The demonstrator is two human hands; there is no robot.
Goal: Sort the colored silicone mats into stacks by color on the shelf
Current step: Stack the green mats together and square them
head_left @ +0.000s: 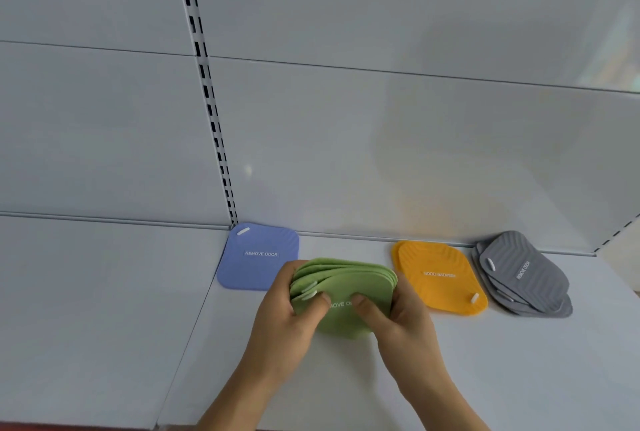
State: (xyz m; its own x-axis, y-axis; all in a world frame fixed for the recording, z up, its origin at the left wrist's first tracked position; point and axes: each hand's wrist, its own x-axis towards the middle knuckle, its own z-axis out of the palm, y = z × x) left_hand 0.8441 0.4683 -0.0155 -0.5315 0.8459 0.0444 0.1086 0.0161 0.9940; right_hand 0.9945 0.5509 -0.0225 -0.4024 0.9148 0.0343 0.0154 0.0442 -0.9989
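- Green mats (356,287): several pcs bunched together, sitting approx. centre of the shelf (519,361), between the blue mat (259,257) at 9–10 o'clock and the orange mats (440,278) at 3 o'clock. Whether the bunch is resting on the shelf or being held just above it: cannot tell.
- Left hand (294,313): gripping the bunch's 9 o'clock edge, thumb lying on the top face, fingers wrapping behind.
- Right hand (398,316): gripping the 3–4 o'clock edge, thumb pressing the top face near the printed label.
- Far edges are fanning apart at 12 o'clock, so the pcs are not yet lying flush.
- Handling, est.: mats are looking thin, light and floppy; edges are curving under grip. Silicone is likely tacky, so pcs are probably dragging on each other rather than sliding. Not fragile.
- Hold pts, est.: two opposite edges w/ thumbs on top, as now, are giving the best control for squaring; one-corner holds are likely letting the bunch droop and splay.
- Small white tabs are showing at the 9 o'clock corner; avoid pulling by these.
- Grey mats (523,275): loose, offset pile at far 3 o'clock, well apart from the hands.
- Orange mats: at least two pcs, slightly offset.
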